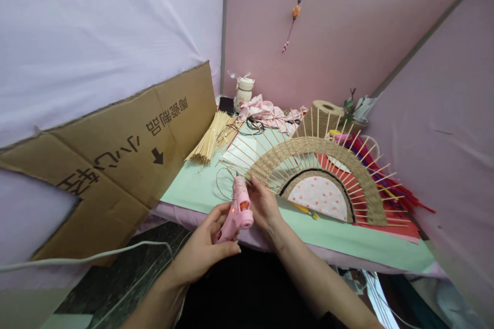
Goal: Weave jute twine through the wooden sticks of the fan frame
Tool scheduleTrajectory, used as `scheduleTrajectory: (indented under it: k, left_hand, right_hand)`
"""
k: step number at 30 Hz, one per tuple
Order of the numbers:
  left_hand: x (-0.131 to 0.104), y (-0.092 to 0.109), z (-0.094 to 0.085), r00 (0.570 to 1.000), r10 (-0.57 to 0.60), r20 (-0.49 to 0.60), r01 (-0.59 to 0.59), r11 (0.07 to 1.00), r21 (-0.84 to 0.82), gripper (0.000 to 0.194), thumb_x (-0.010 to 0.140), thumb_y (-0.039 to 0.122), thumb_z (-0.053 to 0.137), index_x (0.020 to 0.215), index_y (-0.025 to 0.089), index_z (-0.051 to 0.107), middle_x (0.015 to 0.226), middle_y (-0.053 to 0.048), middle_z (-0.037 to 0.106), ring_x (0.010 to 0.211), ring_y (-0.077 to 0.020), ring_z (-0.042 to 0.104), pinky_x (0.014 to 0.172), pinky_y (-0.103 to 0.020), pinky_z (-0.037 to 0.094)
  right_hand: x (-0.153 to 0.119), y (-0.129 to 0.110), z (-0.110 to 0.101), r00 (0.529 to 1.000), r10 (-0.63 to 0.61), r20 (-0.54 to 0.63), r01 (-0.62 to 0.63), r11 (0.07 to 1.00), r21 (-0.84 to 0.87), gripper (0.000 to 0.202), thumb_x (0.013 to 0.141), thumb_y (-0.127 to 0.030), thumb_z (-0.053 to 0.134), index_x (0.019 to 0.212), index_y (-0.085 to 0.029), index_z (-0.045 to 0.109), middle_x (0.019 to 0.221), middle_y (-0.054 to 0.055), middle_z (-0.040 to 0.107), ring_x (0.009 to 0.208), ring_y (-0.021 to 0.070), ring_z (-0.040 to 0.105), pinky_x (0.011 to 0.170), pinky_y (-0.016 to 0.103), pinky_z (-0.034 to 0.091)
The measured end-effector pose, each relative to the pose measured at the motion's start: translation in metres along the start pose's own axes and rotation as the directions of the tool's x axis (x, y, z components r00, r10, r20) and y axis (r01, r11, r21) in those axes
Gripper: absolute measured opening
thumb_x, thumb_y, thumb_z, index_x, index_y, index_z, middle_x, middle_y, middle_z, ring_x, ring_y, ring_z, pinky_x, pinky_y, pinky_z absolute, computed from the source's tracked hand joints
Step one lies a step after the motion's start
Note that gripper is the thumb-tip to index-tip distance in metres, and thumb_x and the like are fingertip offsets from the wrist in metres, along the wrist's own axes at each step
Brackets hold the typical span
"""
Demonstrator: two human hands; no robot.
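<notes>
In my left hand (210,247) is a pink hot glue gun (240,203), its fingers wrapped round the handle. A small orange light glows on its side. The nozzle points away from me, close to the left end of a half-round woven fan (309,146). That end is held by my right hand (264,205), its fingertips partly hidden behind the gun. The fan has thin wooden sticks radiating outward, a broad tan cord band, a black inner line and a white fabric half-circle (320,196) with pink spots. A loose loop of cord (222,185) lies left of the nozzle.
Bundled wooden sticks (210,139) lie at the left on the green table cover (185,193). Behind are a white bottle (244,91), pink cloth (260,109) and a cord roll (320,113). Cardboard (127,159) leans at left; a white cable (96,255) hangs below. Colourful pipe cleaners (401,195) lie right.
</notes>
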State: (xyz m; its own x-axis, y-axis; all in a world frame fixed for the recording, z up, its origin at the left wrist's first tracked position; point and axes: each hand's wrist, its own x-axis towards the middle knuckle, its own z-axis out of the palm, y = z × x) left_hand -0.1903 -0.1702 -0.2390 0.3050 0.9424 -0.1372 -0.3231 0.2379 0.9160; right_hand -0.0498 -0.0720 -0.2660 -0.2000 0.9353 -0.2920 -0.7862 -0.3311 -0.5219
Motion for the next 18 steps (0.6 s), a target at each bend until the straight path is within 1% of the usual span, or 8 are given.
scheduleTrajectory:
  k: [2, 4, 6, 9, 11, 12, 15, 18]
  left_hand:
    - [0.001, -0.004, 0.004, 0.992, 0.017, -0.126, 0.007, 0.982, 0.188, 0.052, 0.068, 0.025, 0.079, 0.113, 0.021, 0.054, 0.089, 0.001, 0.061, 0.078, -0.0113, 0.055, 0.071, -0.021, 0.044]
    - [0.003, -0.009, 0.009, 0.964, 0.097, -0.247, -0.013, 0.947, 0.321, 0.036, 0.074, 0.030, 0.073, 0.103, 0.019, 0.054, 0.089, 0.001, 0.061, 0.078, -0.0124, 0.055, 0.070, -0.023, 0.044]
    - [0.004, -0.015, 0.013, 0.935, 0.199, -0.292, -0.062, 0.906, 0.419, 0.029, 0.078, 0.034, 0.066, 0.099, 0.019, 0.054, 0.090, 0.000, 0.061, 0.079, -0.0139, 0.055, 0.071, -0.024, 0.045]
    - [0.006, -0.024, 0.014, 0.889, 0.342, -0.304, -0.134, 0.830, 0.542, 0.030, 0.081, 0.035, 0.062, 0.104, 0.019, 0.052, 0.093, -0.001, 0.060, 0.082, -0.0153, 0.056, 0.073, -0.026, 0.046]
    - [0.007, -0.029, 0.011, 0.858, 0.411, -0.308, -0.159, 0.783, 0.602, 0.031, 0.082, 0.036, 0.060, 0.106, 0.019, 0.050, 0.092, -0.001, 0.059, 0.081, -0.0149, 0.056, 0.073, -0.025, 0.046]
    - [0.007, -0.031, 0.009, 0.850, 0.432, -0.302, -0.164, 0.761, 0.627, 0.030, 0.083, 0.036, 0.060, 0.105, 0.019, 0.049, 0.091, -0.001, 0.058, 0.079, -0.0144, 0.055, 0.072, -0.025, 0.046]
    - [0.010, -0.036, 0.005, 0.840, 0.487, -0.240, -0.196, 0.685, 0.702, 0.024, 0.086, 0.036, 0.057, 0.100, 0.019, 0.049, 0.085, 0.000, 0.055, 0.073, -0.0135, 0.053, 0.066, -0.024, 0.044]
    - [0.012, -0.039, 0.003, 0.800, 0.581, -0.150, -0.276, 0.578, 0.768, 0.017, 0.088, 0.032, 0.055, 0.097, 0.019, 0.050, 0.084, 0.000, 0.053, 0.073, -0.0139, 0.051, 0.067, -0.024, 0.043]
  right_hand:
    - [0.000, 0.000, 0.001, 1.000, -0.023, -0.008, 0.024, 0.999, 0.027, 0.021, 0.067, -0.024, 0.079, 0.078, -0.021, 0.062, 0.073, -0.002, 0.066, 0.069, 0.0134, 0.061, 0.063, 0.026, 0.048]
    - [-0.001, 0.000, 0.003, 0.999, -0.031, -0.032, 0.033, 0.998, 0.061, 0.022, 0.065, -0.021, 0.080, 0.077, -0.021, 0.062, 0.071, -0.004, 0.065, 0.067, 0.0116, 0.059, 0.061, 0.025, 0.048]
    - [-0.002, -0.001, 0.006, 0.998, -0.032, -0.059, 0.037, 0.995, 0.090, 0.024, 0.063, -0.017, 0.082, 0.076, -0.020, 0.062, 0.071, -0.005, 0.065, 0.065, 0.0104, 0.059, 0.059, 0.023, 0.047]
    - [-0.002, -0.002, 0.009, 0.996, -0.028, -0.088, 0.038, 0.993, 0.111, 0.025, 0.061, -0.014, 0.082, 0.074, -0.019, 0.062, 0.070, -0.005, 0.065, 0.065, 0.0098, 0.058, 0.056, 0.022, 0.045]
    - [-0.002, -0.002, 0.009, 0.995, -0.029, -0.092, 0.039, 0.993, 0.113, 0.024, 0.062, -0.014, 0.082, 0.074, -0.019, 0.062, 0.071, -0.005, 0.065, 0.066, 0.0098, 0.059, 0.056, 0.022, 0.045]
    - [-0.002, -0.002, 0.008, 0.996, -0.029, -0.089, 0.039, 0.993, 0.112, 0.023, 0.062, -0.014, 0.081, 0.074, -0.019, 0.062, 0.071, -0.005, 0.065, 0.066, 0.0098, 0.059, 0.057, 0.022, 0.045]
    - [0.000, 0.000, 0.006, 0.997, -0.032, -0.072, 0.040, 0.994, 0.099, 0.022, 0.064, -0.017, 0.081, 0.075, -0.019, 0.062, 0.071, -0.004, 0.065, 0.066, 0.0104, 0.058, 0.059, 0.023, 0.047]
    - [0.001, 0.001, 0.003, 0.999, -0.042, -0.031, 0.045, 0.996, 0.078, 0.021, 0.066, -0.020, 0.080, 0.079, -0.020, 0.063, 0.075, -0.003, 0.066, 0.069, 0.0119, 0.059, 0.062, 0.025, 0.048]
